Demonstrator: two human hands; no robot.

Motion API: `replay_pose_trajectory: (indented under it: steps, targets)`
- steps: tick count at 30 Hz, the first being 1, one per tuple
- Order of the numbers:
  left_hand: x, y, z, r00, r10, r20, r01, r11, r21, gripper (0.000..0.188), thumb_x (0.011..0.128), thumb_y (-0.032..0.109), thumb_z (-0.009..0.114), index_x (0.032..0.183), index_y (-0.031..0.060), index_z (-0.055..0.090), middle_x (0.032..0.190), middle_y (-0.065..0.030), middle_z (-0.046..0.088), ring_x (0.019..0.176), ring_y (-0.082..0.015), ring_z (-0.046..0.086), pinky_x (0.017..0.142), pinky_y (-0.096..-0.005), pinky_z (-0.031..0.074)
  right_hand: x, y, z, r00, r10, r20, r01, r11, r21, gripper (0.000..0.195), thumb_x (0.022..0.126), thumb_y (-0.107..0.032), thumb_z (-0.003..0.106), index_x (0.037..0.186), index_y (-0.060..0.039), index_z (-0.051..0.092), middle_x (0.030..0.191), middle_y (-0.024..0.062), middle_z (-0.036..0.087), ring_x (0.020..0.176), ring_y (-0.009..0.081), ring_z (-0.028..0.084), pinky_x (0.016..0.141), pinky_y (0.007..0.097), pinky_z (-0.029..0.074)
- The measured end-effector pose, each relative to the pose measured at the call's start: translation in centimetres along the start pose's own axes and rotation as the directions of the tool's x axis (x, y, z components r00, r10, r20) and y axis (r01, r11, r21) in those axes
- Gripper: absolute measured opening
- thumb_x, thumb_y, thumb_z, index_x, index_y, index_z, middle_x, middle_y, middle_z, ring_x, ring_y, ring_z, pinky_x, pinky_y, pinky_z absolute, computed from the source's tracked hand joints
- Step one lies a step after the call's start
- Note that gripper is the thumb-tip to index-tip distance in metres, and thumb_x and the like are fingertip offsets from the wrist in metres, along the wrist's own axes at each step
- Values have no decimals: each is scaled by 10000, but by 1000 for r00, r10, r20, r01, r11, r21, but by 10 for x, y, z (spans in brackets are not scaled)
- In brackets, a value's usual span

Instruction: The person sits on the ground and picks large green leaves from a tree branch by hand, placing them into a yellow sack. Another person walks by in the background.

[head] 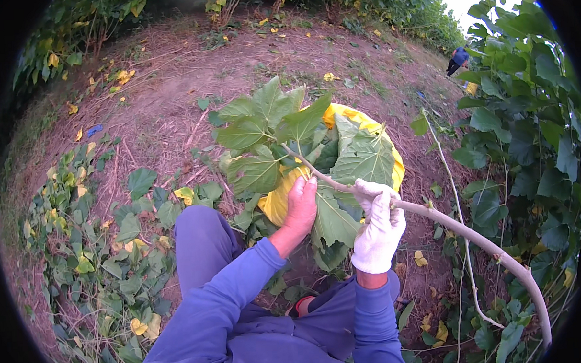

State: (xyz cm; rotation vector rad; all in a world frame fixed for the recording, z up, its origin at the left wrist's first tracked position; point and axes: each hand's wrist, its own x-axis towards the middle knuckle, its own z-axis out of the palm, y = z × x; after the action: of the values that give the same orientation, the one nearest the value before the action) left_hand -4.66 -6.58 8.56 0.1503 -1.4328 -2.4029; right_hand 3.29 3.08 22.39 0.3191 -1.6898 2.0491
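My right hand (377, 226), in a white knit glove, is closed around a bare, bent branch (460, 230). The branch arches in from the lower right, and large green lobed leaves (261, 134) still grow at its tip. Just below the branch, my bare left hand (299, 208) pinches thumb and finger together at a leaf stalk (306, 175); the fingers partly hide the grip. Under both hands stands a yellow bag (276, 199) with its mouth open, holding picked leaves (367, 156). One broad leaf (333, 218) hangs between my hands.
Leafy bushes (517, 147) rise close on my right, with a thin branch (448, 167) leaning out. Fallen leaves and vines (123, 257) cover the ground at left. A person in blue (459, 57) bends down far off, near something yellow (471, 88). More shrubs (94, 24) line the back.
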Motion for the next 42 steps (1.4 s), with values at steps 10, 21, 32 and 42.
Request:
replay_pose_trajectory:
  steps: [10, 21, 32, 42]
  targets:
    - [-5, -13, 28, 977, 150, -153, -109, 962, 250, 251, 1001, 228, 499, 897, 0, 503, 719, -152, 522, 679, -275, 504, 660, -416, 430, -9, -2, 6, 999, -22, -31, 21, 999, -33, 297, 1053, -260, 501, 1076, 20, 599, 1063, 151, 681, 1050, 254, 669, 978, 410, 536]
    - [25, 2, -19, 749, 566, 344, -608, 382, 696, 91, 922, 116, 578, 967, 40, 560, 774, -176, 618, 714, -386, 619, 633, -488, 490, -9, -5, 7, 998, 13, -69, -12, 1000, 15, 291, 1059, -243, 488, 1062, 26, 599, 1051, 148, 682, 1027, 247, 672, 967, 409, 544]
    - [39, 45, -32, 814, 357, 458, -571, 351, 742, 109, 903, 138, 558, 905, 28, 562, 785, -191, 635, 753, -397, 633, 654, -500, 493, -2, 11, 0, 998, 6, -66, -4, 1000, 27, 281, 1056, -232, 501, 1070, 22, 622, 1064, 140, 684, 1033, 241, 670, 969, 395, 530]
    - [-20, 73, 14, 830, 218, 513, -531, 588, 610, 185, 949, 221, 562, 931, 37, 560, 747, -234, 624, 716, -454, 619, 634, -557, 468, 4, 5, -22, 998, 52, -22, -53, 999, -14, 269, 1059, -233, 494, 1079, 4, 620, 1083, 140, 681, 1049, 234, 660, 978, 401, 531]
